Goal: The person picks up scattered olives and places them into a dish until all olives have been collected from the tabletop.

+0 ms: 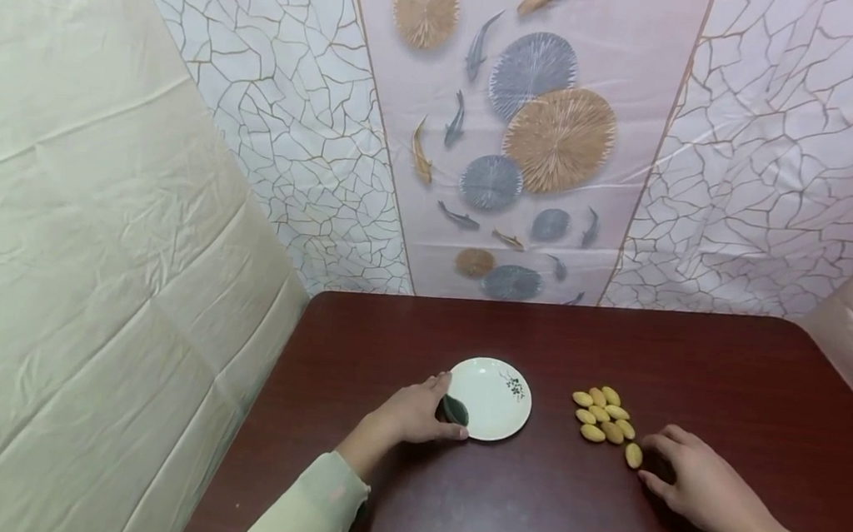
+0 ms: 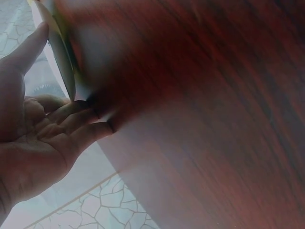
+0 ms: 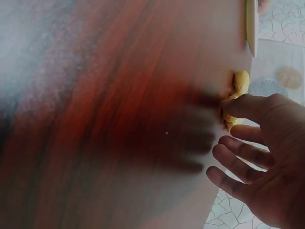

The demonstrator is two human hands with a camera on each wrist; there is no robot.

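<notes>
Left hand at a white plate, right hand beside a cluster of yellow almond-shaped pieces.
Dark red-brown table (image 1: 513, 507); white plate (image 1: 489, 404) lying flat on it, dark floral sprig (image 1: 515, 387) toward its upper right, dark green leaf-shaped patch (image 1: 456, 410) at its left side. Left hand (image 1: 411, 413), in a pale sleeve (image 1: 318, 495), grips the plate's left edge, thumb on the near rim, fingers on the far part. To the right of the plate, well apart from it, the yellow almond-shaped pieces (image 1: 599, 413) lie close together; one more yellow piece (image 1: 633, 455) sits at the near right end, just beside the right hand (image 1: 703, 481). That hand is loosely bent, thumb and fingers apart, nothing seen in its hold; contact with the piece hard to tell.
</notes>
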